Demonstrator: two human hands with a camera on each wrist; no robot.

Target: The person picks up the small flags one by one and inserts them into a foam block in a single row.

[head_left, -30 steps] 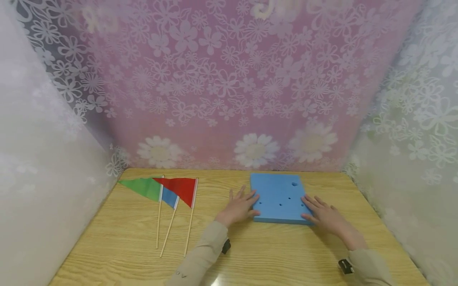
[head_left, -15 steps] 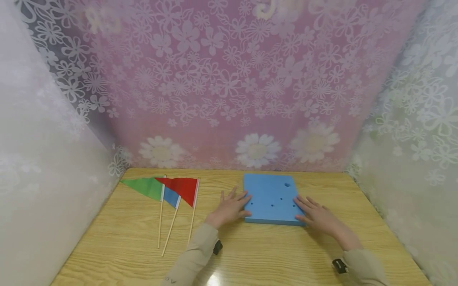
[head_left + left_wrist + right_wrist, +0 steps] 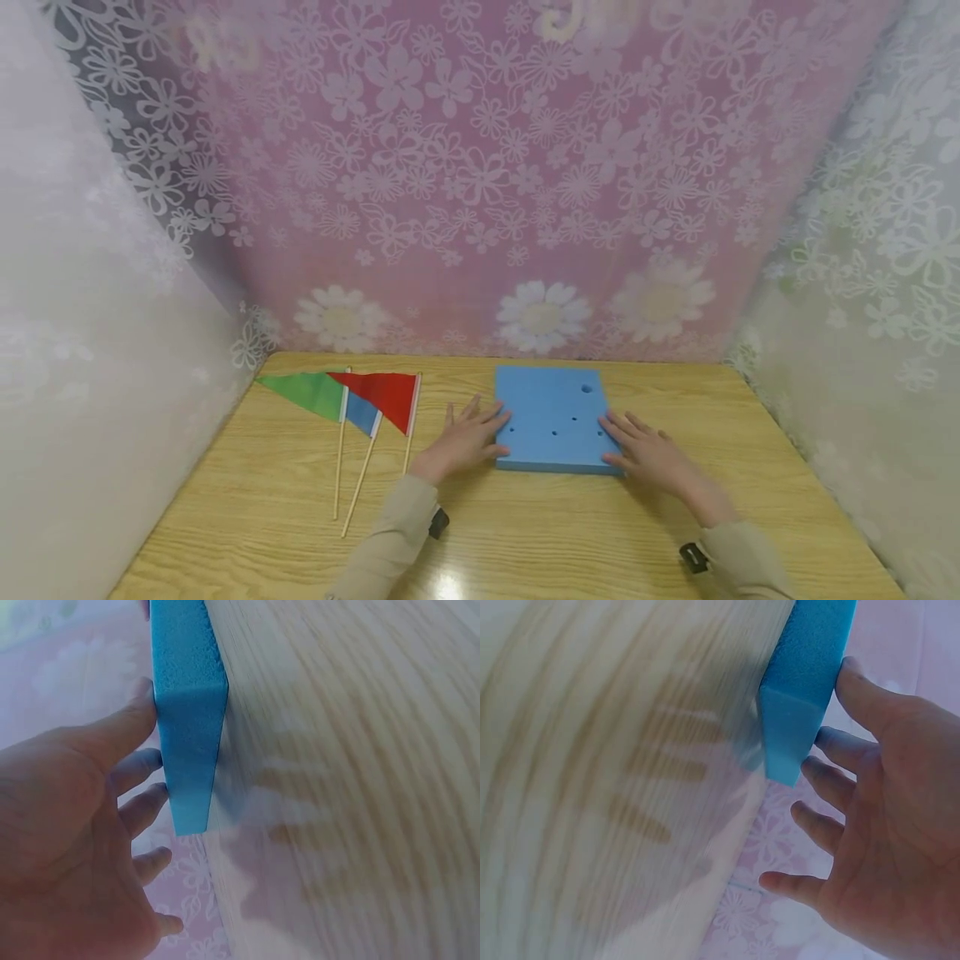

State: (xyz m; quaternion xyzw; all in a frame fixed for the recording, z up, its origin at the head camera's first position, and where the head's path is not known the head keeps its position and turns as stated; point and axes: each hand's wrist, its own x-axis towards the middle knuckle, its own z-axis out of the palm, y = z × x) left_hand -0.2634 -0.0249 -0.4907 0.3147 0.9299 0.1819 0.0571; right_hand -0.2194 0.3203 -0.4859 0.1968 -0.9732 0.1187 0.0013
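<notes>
A flat blue foam block (image 3: 540, 396) with several holes in its top lies on the wooden table (image 3: 540, 533). My left hand (image 3: 461, 442) touches its left edge, fingers spread and fairly straight. At the right edge, my right hand (image 3: 652, 458) rests its fingertips on the block in the same way. In the left wrist view, the thumb and some fingers of the left hand (image 3: 67, 817) meet the upper edge of the foam block (image 3: 191, 727). The right wrist view shows the right hand (image 3: 900, 795) with fingertips against the block (image 3: 791, 712).
To the left lie a green flag (image 3: 311, 393), a blue flag (image 3: 362, 412) and a red flag (image 3: 390, 396) on thin wooden sticks, partly overlapping. The left forearm covers the lower end of the red flag's stick. A floral curtain (image 3: 480, 208) stands behind the table.
The blue foam block has slid to the left across the table, with both hands moving along at its sides. The flags stay in place.
</notes>
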